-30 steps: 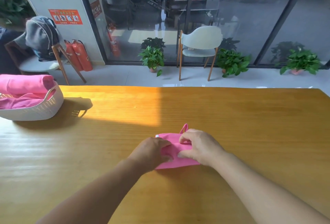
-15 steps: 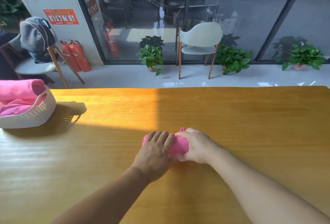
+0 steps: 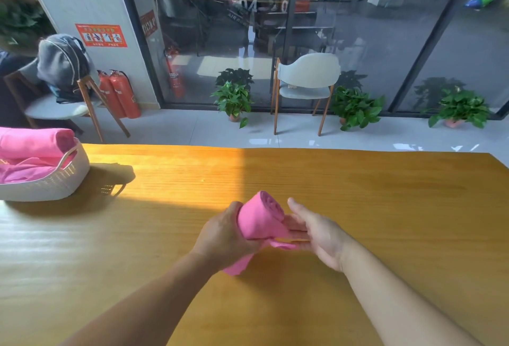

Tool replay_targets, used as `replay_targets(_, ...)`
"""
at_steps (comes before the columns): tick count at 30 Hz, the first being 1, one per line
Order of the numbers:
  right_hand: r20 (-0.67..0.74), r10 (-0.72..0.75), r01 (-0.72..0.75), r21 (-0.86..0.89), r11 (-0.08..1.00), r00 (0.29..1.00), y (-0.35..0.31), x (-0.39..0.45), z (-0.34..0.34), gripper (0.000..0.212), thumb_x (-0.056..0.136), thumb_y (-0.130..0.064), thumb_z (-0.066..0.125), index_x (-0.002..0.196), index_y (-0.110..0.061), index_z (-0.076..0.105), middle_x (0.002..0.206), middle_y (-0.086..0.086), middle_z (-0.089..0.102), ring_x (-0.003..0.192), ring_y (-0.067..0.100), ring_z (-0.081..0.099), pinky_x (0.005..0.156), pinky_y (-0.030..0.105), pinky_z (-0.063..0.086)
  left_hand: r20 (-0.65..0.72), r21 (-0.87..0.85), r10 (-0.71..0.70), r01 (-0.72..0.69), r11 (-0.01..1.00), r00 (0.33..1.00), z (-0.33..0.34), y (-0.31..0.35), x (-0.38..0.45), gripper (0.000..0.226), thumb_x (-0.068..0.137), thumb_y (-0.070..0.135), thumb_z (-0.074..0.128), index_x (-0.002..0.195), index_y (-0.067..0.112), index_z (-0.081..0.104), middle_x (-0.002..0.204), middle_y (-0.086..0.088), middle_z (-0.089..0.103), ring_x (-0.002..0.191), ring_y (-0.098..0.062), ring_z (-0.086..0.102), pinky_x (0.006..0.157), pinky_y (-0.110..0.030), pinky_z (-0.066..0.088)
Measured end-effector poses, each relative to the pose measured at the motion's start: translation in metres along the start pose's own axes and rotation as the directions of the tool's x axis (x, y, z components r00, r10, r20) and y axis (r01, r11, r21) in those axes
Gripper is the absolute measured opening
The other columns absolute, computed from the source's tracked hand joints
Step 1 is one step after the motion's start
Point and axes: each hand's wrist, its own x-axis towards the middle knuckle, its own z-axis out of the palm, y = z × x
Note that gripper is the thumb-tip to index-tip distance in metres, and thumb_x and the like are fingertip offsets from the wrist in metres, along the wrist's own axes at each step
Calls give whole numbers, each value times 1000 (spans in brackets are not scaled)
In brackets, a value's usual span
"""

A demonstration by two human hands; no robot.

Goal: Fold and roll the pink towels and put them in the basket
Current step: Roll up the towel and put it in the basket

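A rolled pink towel (image 3: 261, 219) is lifted off the wooden table (image 3: 358, 194), its spiral end facing up and away from me. My left hand (image 3: 224, 235) grips the roll from the left, and a loose tail of cloth hangs below that hand. My right hand (image 3: 314, 231) lies beside the roll on the right, palm turned in, straight fingers touching its side and underside. A white basket (image 3: 49, 183) sits at the table's far left with one rolled pink towel (image 3: 33, 143) and other pink cloth in it.
Beyond the table's far edge stand a pale chair (image 3: 305, 84), potted plants (image 3: 234, 97) and glass doors. At the left a chair carries a grey backpack (image 3: 62, 62), with red fire extinguishers (image 3: 121, 95) beside it.
The towel was being rolled flat on the table under both hands. Now it is lifted and tilted up, my left hand gripping it and my right hand opened against its side.
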Motion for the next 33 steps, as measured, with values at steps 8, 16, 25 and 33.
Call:
replay_targets(8,-36,39,-41,-34,999,999,-5,-39,35,17,88,-24,74,96,-10,71,82,6,72,63,12,64,66,27,56,-55,-245,-235,215,945,970,-12,-4,-27,64,43,75,70,89,36,48,77,14,64,65,1,60,49,-19,41)
replay_targets(16,126,313,-306,-71,949,941,-6,-71,59,17,91,-26,68,80,-14,73,68,-2,63,55,8,55,58,24,51,-92,-269,-241,209,940,966,-30,-2,-59,62,42,70,68,89,35,46,77,12,64,66,-2,60,52,-22,44)
replay_targets(25,130,288,-295,40,955,949,-3,-96,103,23,91,-29,68,75,-13,72,68,-2,62,55,8,55,52,22,49,-129,-262,-200,161,952,971,-48,1,-87,58,48,63,69,93,33,46,81,7,64,71,-9,63,64,-34,54)
replay_targets(33,-365,49,34,217,976,930,8,-95,121,10,96,-14,62,99,-11,70,78,3,67,68,14,56,62,28,45,-157,-256,-200,156,954,967,-61,-15,-104,60,53,70,73,89,33,42,84,11,59,70,-1,57,51,-21,38)
